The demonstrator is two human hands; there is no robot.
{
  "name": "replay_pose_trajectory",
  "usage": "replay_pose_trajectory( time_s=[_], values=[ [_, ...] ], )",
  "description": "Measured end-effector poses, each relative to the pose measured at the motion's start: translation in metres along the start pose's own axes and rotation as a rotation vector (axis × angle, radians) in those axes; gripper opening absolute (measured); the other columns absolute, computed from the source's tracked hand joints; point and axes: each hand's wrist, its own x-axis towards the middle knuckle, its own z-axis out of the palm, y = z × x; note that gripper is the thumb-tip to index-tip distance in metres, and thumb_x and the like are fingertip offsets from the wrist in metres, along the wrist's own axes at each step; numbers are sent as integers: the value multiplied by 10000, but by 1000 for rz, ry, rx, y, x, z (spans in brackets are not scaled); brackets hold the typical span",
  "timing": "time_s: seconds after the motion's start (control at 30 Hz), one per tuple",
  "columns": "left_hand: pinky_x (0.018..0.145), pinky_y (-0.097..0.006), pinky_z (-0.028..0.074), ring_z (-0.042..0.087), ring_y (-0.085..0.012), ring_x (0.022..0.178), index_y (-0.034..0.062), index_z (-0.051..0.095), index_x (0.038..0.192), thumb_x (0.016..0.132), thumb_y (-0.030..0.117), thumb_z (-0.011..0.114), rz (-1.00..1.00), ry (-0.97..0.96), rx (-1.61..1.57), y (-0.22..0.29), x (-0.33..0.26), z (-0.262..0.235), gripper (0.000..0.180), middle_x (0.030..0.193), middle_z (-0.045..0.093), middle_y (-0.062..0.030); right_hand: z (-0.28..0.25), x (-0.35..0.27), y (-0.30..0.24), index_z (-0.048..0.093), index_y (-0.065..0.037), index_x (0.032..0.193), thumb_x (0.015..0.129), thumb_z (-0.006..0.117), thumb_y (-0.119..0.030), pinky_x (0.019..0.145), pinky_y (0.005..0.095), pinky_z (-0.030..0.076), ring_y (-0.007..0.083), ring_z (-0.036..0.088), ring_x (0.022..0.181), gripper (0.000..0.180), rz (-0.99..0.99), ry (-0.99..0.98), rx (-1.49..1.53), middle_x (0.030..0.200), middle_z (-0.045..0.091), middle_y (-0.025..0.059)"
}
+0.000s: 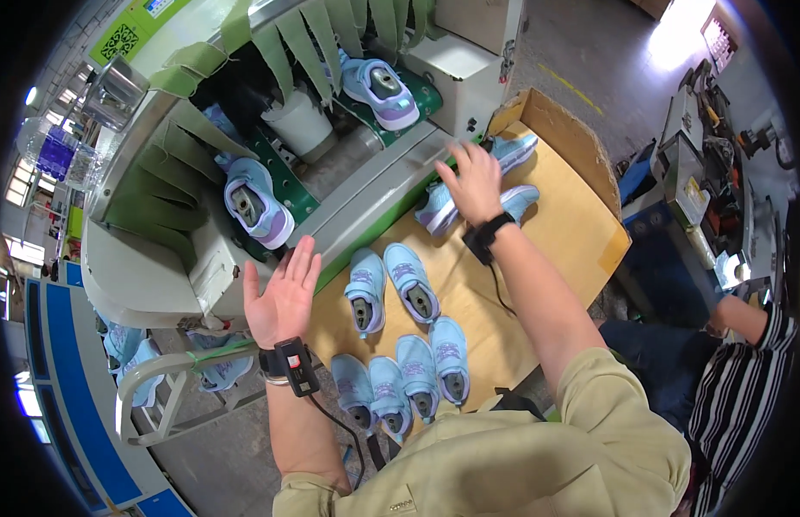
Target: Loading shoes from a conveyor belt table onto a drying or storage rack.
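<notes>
A flat brown cardboard sheet (555,241) is laid out as the work surface, with one raised cardboard flap (565,129) standing along its far edge at 1 o'clock. Small light blue and lilac shoes are spread over it: a pair (390,289) near the middle, four more in a cluster (409,377) toward 6 o'clock, and two shoes (495,185) at 12 o'clock, just beside a grey metal ledge.

The right hand (471,183) is stretched forward over those two far shoes, fingers spread and apart; whether a shoe is actually touched under the palm cannot be told. The left hand (285,297) is held up at 9 o'clock of the cardboard, palm open, fingers apart, nothing gripped; it is raised near the machine's edge. A black wrist device (290,364) with a cable is worn on the left wrist, and a black band (486,234) on the right.

Beyond the ledge, from 10 to 12 o'clock, a conveyor machine with a green belt (288,185) and hanging green strip curtains (322,39) is seen. One shoe (255,205) is carried on the belt at 10 o'clock, another (381,88) at 12 o'clock. A clear water bottle (55,153) is set on the machine's housing at far left.

At 3 o'clock, a grey concrete floor and other machinery (701,164) are visible; at 4 o'clock, another person in a striped sleeve (744,388) is seated.
</notes>
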Motion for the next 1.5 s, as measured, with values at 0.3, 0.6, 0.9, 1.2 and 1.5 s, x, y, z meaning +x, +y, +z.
replay_pose_trajectory(
  time_s=[0.3,0.6,0.9,1.2,1.5],
  values=[
    [1103,-525,333,364,-379,1360,-37,333,1377,981,286,476,-128,167,242,-9,-52,-73,531,1486,322,-250,-74,-153,94,596,-56,1146,923,585,-295,1070,426,324,296,541,1090,328,606,-306,751,1078,611,142],
    [1048,-521,400,472,-375,1276,-7,471,1293,980,240,465,-214,332,334,-46,-111,-102,399,1409,459,-211,-106,-179,125,501,-29,1255,674,815,-311,927,442,425,346,524,1035,719,543,-89,-31,1036,562,183],
    [1018,-508,440,503,-376,1244,7,453,1328,994,246,446,-254,270,387,-80,-128,-107,411,1404,467,-198,-115,-208,72,544,-36,1195,614,834,-257,854,407,496,356,603,961,685,358,-416,147,1047,617,194],
    [965,-528,466,501,-374,1223,176,339,1443,820,697,521,-345,121,665,-129,-132,-96,831,1407,443,-167,-169,-168,-72,496,-42,1286,931,635,-234,825,290,493,169,571,1035,426,431,-889,1341,1147,581,87],
    [871,-634,506,532,-461,1156,161,364,1412,866,620,545,-173,67,293,-52,-158,-115,735,1284,530,-187,-16,-110,39,471,-58,1307,816,710,-373,1093,480,284,479,287,1334,630,455,-71,463,1369,364,353]
  ],
)
